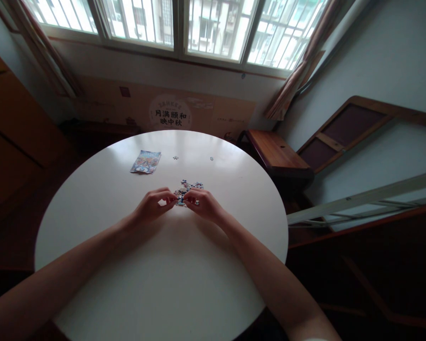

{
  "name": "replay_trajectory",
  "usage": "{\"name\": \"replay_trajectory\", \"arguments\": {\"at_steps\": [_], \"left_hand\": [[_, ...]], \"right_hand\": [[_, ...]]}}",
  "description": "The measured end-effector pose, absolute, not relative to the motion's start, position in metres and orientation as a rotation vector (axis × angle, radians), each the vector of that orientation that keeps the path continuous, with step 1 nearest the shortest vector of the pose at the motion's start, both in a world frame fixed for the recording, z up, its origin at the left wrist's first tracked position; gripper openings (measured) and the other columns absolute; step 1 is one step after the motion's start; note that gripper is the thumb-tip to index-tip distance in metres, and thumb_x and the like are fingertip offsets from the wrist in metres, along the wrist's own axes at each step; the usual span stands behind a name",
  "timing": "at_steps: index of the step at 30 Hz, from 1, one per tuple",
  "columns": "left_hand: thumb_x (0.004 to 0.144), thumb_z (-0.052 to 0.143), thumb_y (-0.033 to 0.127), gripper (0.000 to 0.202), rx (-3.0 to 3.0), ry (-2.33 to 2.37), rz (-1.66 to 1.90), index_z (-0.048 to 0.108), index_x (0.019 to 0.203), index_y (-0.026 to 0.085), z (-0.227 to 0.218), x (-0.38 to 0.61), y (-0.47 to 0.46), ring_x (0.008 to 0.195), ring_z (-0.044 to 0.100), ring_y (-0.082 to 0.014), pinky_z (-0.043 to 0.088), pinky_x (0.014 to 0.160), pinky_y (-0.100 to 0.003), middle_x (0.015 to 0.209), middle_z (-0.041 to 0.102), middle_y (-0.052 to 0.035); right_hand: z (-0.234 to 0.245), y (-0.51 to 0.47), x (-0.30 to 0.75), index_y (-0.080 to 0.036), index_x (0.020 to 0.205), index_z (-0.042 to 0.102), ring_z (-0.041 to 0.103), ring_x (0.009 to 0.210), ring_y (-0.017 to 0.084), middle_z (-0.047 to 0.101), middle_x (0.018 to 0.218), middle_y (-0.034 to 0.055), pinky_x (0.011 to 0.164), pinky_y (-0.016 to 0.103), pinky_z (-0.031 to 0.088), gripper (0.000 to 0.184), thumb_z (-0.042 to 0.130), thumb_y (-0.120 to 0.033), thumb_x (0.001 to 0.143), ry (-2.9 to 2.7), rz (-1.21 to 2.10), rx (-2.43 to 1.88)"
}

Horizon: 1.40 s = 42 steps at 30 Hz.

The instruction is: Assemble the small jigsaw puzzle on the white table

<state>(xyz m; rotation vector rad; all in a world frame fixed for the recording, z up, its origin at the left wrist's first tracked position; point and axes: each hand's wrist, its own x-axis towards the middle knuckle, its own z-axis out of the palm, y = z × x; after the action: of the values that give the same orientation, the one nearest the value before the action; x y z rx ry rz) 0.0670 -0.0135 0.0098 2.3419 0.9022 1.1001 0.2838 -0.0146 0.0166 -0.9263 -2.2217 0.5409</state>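
Beyond hands [206, 203] and jigsaw pieces [181, 192], “月满颐和 映中秋” on a banner [202, 116]

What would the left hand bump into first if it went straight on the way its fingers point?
For the left hand, probably the jigsaw pieces just ahead, then the right hand facing it. Depth is unclear; if that hand is above the pieces, it would meet the right hand first.

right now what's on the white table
A pile of puzzle pieces, two stray bits and a printed packet. The left hand and right hand hide part of the pile.
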Motion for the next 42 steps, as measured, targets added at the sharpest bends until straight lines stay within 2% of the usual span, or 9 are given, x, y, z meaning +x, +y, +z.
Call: {"name": "replay_trajectory", "arguments": {"at_steps": [42], "left_hand": [[0.085, 0.058, 0.025, 0.015, 2.322, 0.916, 1.085, 0.068, 0.081, 0.015, 0.0098, 0.0677, -0.0143, 0.063, 0.057, -0.0099, 0.046, 0.057, -0.019, 0.072, 0.061, -0.0036]], "right_hand": [[0.0209, -0.0167, 0.2832, -0.017, 0.082, 0.065, 0.053, 0.065, 0.01, 0.059, 0.074, 0.0007, 0.066, 0.021, 0.041, 0.007, 0.058, -0.015, 0.082, -2.222, 0.55, -0.941]]}}
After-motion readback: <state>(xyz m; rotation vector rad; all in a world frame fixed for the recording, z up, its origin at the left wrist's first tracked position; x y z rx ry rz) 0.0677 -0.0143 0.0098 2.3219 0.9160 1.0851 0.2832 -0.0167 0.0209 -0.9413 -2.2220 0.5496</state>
